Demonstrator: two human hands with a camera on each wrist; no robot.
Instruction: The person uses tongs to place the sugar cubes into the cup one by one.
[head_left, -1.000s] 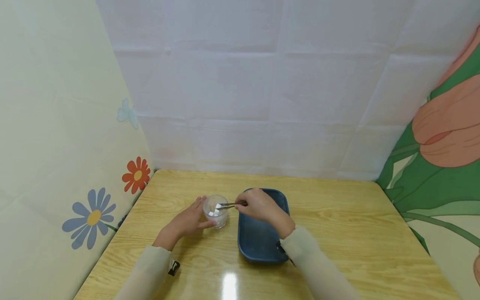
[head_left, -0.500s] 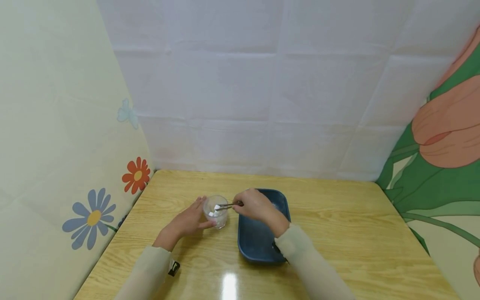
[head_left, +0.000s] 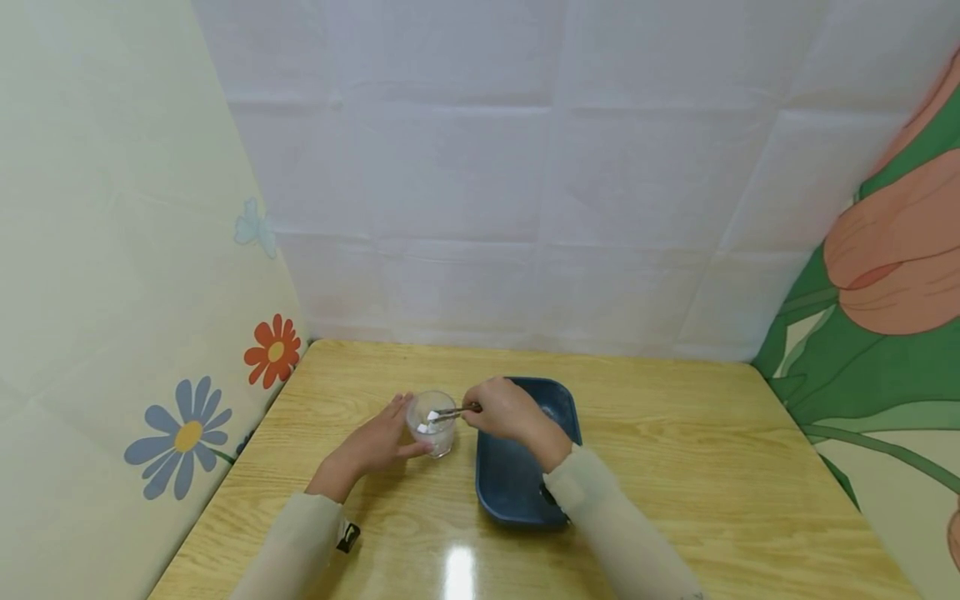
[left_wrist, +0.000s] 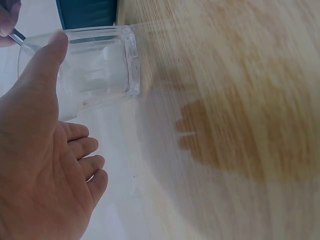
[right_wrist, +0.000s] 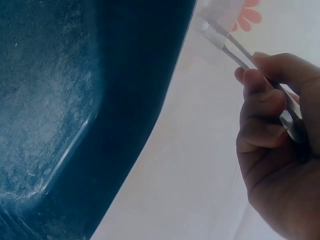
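A clear glass (head_left: 442,439) stands on the table, with several white cubes (head_left: 423,428) inside that look like sugar cubes. My left hand (head_left: 372,442) holds the glass, index finger at its far left side and thumb (left_wrist: 52,52) across its near side. My right hand (head_left: 506,410) pinches small metal tongs (head_left: 450,412), whose tips reach into the glass at a white cube (head_left: 433,416). In the right wrist view the tongs (right_wrist: 237,57) run from between thumb and fingers into the glass; their tips are blurred behind it.
A dark blue tray (head_left: 517,492) lies right of the glass, under my right hand and forearm. Wood-grain table (head_left: 675,442) extends around both. A white cloth wall (head_left: 487,250) stands behind, with flower-printed cloths at both sides.
My right hand has shifted slightly left with the tongs, whose arms have come closer together at a cube. The left hand and the glass stay still.
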